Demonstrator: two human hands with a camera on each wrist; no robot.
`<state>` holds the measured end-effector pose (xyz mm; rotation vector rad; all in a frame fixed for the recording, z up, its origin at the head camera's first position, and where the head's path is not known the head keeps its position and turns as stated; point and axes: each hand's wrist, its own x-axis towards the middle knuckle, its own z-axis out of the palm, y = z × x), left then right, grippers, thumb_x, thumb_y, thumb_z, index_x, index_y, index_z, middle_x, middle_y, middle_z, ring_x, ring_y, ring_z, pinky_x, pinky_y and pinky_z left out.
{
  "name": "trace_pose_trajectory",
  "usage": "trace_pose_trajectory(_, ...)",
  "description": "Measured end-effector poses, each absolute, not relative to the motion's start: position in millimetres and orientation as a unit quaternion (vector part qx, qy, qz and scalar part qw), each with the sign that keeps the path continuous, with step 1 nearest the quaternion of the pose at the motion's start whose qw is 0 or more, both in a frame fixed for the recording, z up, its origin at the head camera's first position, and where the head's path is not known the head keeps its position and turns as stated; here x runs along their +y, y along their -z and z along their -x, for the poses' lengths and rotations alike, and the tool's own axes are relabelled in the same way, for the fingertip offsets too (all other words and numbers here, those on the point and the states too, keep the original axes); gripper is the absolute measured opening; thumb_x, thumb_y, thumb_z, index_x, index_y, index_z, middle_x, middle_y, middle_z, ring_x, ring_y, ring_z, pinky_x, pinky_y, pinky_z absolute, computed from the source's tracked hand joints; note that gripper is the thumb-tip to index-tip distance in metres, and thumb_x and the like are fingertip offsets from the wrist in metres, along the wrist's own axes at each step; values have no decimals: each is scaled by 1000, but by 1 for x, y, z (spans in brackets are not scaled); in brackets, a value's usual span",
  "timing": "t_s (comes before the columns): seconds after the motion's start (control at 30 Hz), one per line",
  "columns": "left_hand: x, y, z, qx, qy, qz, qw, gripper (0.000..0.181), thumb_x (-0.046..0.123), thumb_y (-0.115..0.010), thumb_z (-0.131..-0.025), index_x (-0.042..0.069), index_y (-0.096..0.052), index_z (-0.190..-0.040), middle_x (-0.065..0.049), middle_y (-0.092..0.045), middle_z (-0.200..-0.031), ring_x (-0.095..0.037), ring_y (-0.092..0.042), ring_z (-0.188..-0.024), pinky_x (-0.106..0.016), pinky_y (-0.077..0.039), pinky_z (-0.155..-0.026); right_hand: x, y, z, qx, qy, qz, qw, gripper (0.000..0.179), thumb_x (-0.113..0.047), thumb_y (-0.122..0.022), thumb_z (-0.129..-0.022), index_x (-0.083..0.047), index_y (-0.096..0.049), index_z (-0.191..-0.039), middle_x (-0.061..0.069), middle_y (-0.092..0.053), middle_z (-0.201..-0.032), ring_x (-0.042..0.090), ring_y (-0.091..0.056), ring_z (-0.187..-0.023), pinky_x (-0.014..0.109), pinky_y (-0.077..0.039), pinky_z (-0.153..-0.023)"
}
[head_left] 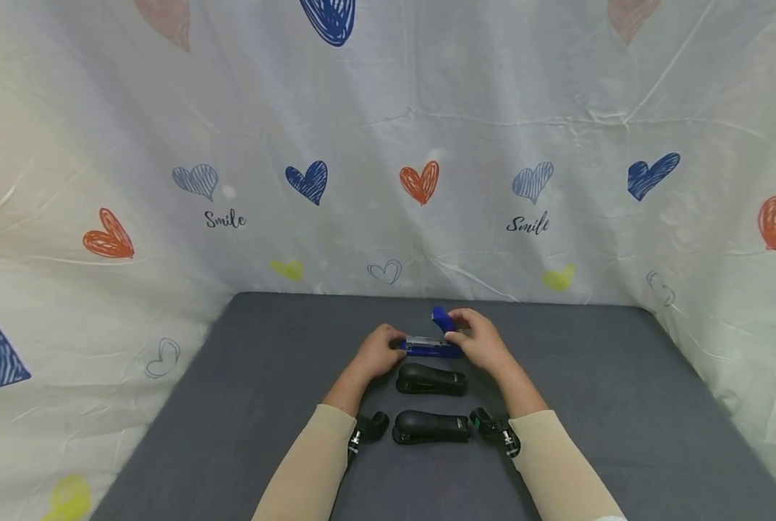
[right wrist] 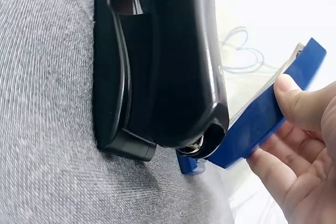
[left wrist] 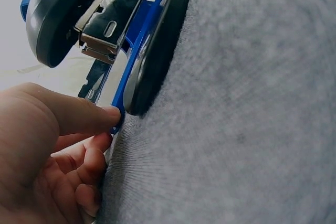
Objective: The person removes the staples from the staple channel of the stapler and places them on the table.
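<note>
A blue stapler (head_left: 432,352) lies farthest from me on the cloth, its top swung up so that the metal staple channel shows. My left hand (head_left: 378,352) pinches the left end of its base, thumb on the blue edge in the left wrist view. With thumb and fingers, my right hand (head_left: 484,344) grips the raised blue top cover (right wrist: 257,119), which slants upward in the right wrist view. Just nearer to me is a black stapler (head_left: 430,380), which hides part of the blue one in both wrist views.
A second black stapler (head_left: 431,427) lies closest to me, parallel to the first and between my forearms. Grey cloth (head_left: 245,405) covers the table. Behind and at the sides hangs a white curtain (head_left: 362,217) printed with hearts.
</note>
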<state>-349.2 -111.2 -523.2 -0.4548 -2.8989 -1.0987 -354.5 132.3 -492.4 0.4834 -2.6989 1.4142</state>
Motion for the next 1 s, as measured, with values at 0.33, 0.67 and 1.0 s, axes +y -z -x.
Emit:
trace_pose_trajectory(0.33,-111,525,346,-928,346,137,3,32,6,-72,-94,0,-71,-125,-12,-62,-118,-31,-61,-112,-48,-47,-98,138,495,349,-860,-493,-132,10,44,-10,-70,-98,1,-57,-138,21,-60,-135,39,-56,-127,55,-45,-103)
trace_pose_trajectory(0.67,-111,524,347,-929,344,138,10,31,6,-72,-93,0,-72,-123,-13,-63,-117,-31,-61,-111,-48,-47,-98,144,497,353,-844,-520,-129,7,40,-6,-68,-99,4,-56,-136,23,-62,-131,40,-56,-127,54,-44,-104)
trace_pose_trajectory(1.0,-111,524,347,-927,347,139,9,31,6,-72,-93,0,-72,-124,-13,-63,-118,-31,-61,-110,-48,-48,-98,153,502,355,-824,-550,-139,6,36,-3,-66,-100,6,-56,-133,24,-62,-130,41,-54,-129,53,-44,-104)
